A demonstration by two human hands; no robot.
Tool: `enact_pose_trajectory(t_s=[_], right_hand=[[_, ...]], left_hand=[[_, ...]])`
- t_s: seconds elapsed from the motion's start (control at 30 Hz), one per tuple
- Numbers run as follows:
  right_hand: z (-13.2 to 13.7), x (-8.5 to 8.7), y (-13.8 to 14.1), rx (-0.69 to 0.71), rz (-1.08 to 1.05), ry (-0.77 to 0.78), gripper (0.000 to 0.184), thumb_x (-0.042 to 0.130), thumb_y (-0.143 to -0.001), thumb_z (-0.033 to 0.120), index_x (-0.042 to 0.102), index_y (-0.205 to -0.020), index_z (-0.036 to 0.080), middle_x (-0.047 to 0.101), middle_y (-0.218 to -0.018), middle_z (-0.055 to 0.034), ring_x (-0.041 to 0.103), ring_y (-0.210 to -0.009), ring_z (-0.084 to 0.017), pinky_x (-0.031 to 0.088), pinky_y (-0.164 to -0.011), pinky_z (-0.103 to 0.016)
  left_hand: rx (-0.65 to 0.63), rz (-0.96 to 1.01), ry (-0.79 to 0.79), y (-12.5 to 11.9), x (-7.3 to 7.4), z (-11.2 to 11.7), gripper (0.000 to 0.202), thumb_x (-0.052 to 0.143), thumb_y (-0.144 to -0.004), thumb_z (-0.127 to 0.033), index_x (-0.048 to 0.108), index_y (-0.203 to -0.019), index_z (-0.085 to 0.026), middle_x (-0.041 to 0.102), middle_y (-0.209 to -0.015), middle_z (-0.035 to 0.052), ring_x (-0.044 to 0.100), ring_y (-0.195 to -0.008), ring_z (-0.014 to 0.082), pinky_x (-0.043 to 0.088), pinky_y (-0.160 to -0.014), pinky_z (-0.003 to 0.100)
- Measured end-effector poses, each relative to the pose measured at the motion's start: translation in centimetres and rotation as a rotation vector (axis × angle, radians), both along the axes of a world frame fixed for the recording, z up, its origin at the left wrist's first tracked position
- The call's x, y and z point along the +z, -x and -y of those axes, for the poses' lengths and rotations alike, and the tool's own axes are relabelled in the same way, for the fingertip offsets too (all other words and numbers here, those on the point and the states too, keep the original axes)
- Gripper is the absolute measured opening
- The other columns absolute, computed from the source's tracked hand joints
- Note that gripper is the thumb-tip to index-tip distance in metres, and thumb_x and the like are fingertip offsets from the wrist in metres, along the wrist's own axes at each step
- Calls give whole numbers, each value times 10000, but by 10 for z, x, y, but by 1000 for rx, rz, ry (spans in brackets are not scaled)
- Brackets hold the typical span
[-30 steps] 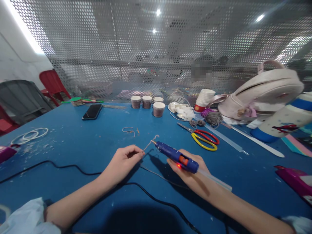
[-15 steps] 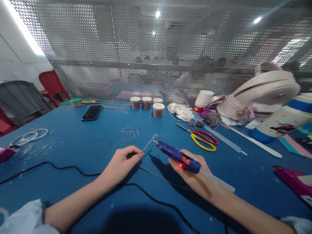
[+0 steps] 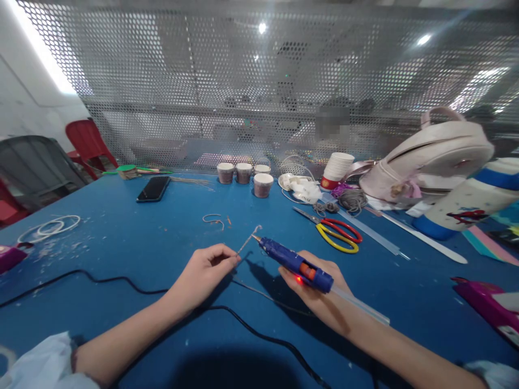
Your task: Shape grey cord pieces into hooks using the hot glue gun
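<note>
My left hand (image 3: 213, 270) pinches a thin stick wrapped in greyish yarn (image 3: 248, 241), its curled tip pointing up and away to the right. In my right hand (image 3: 320, 289) is a blue glue gun (image 3: 290, 259), with a red light glowing on it and a clear glue stick (image 3: 360, 305) coming out of its back end. The nozzle is right beside the upper part of the yarn-wrapped stick; whether they touch I cannot tell. A strand of grey yarn (image 3: 267, 295) lies across the blue table (image 3: 121, 232) below and between my hands.
Scissors (image 3: 338, 235) with red and yellow handles lie right of the glue gun. Farther back are small filled cups (image 3: 263, 185), stacked paper cups (image 3: 337, 170), grey yarn (image 3: 352, 200) and a phone (image 3: 154, 189). A backpack (image 3: 430, 156) and bottle (image 3: 472, 202) stand right. A black cable (image 3: 259, 332) crosses the front.
Very little differs. The glue gun's nozzle has shifted slightly left and down along the yarn-wrapped stick; my left hand keeps its pinch.
</note>
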State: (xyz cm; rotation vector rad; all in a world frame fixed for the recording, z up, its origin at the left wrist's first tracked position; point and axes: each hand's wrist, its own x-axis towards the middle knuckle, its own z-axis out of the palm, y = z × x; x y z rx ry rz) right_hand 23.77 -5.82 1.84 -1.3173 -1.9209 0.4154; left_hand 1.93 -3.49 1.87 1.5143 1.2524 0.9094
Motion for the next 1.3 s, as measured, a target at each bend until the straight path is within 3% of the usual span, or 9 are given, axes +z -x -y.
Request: enact_pose_trajectory(t_s=[0.3,0.47,0.63,0.83,0.9,1.0,1.07,1.2,1.3], right_hand=[[-16,-1,-10,-66,-98,281,309,529,-805,453,599,-671,183,584,-563,7,544,-523,-144,424,-493,-242],[-36,-12,-12,-73,107,254,293,538,-794,434,685,-818,182,668,-751,-27,606,-716,-190,465,-625,-286],[-37,-3,-25,31,291,261,328,503,-830,467,681,-957,223,678,-888,-43,611,-835,-212,455,-729,-313],[0,26,-56,-121,408,175,331,589,-771,480,564,-588,205,547,-518,10,468,-458,-131,329,-448,-247],[13,34,-44,-20,267,255,304,551,-817,421,543,-604,203,545,-550,11,489,-507,-124,376,-477,-237],[19,38,1,180,-40,358,137,584,-791,332,580,-855,211,633,-862,-24,589,-797,-155,474,-719,-272],[14,34,35,279,-255,433,357,643,-698,230,526,-1034,209,589,-1095,-51,563,-993,-167,453,-858,-298],[2,20,74,550,-575,859,480,605,-644,151,450,-1098,174,622,-909,-26,606,-716,-120,488,-580,-231],[0,14,74,586,-485,935,356,595,-703,217,518,-1048,168,600,-677,38,427,-425,-53,289,-375,-170]], left_hand=[[65,36,66,2,1,-1,236,596,-732,-390,618,-677,-161,400,-475,-56,309,-453,80,204,-428,210],[45,113,128,2,1,0,236,583,-748,-380,605,-703,-149,388,-470,-60,302,-447,70,205,-435,204],[-2,203,165,5,-3,1,241,579,-759,-382,606,-727,-145,391,-488,-57,315,-440,68,207,-431,202],[7,317,193,10,0,4,217,626,-733,-362,616,-725,-145,456,-540,-44,326,-444,53,193,-417,195],[11,364,212,10,3,8,192,647,-716,-336,620,-718,-146,508,-592,-30,346,-457,45,199,-416,189],[-9,432,262,7,6,19,174,668,-704,-309,623,-729,-143,561,-654,-12,349,-457,33,192,-413,187],[-28,445,277,5,7,29,165,670,-708,-298,625,-733,-142,554,-632,-16,345,-451,32,197,-415,189],[12,407,252,9,7,46,162,665,-718,-296,617,-705,-142,501,-546,-37,337,-443,38,210,-424,192],[81,389,235,18,5,54,164,666,-715,-299,618,-710,-142,431,-480,-59,312,-433,41,181,-421,189]])
